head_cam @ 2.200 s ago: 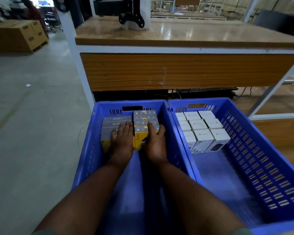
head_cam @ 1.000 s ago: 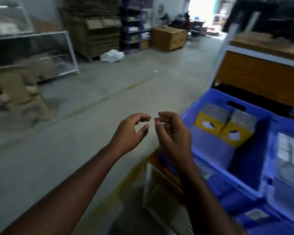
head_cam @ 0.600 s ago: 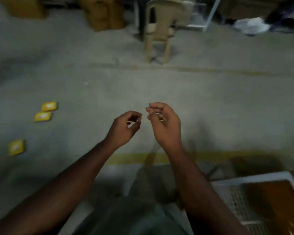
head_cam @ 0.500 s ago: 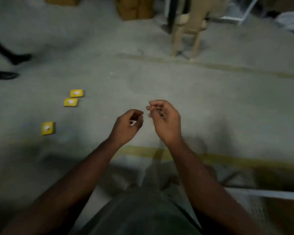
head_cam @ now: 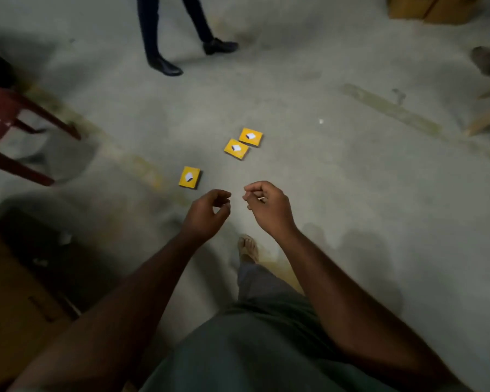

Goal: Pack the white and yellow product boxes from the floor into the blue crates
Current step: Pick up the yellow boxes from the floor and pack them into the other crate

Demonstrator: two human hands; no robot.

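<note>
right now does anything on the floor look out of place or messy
Yes: three yellow boxes lie loose on the bare concrete floor, not in any crate. Two sit corner to corner, askew to each other; the third lies apart, nearer the left hand. None looks crushed. Both hands, the right included, hold nothing.

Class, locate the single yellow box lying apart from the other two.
In the head view, the single yellow box lies on the floor, left of the yellow pair and just beyond the left hand.
</note>
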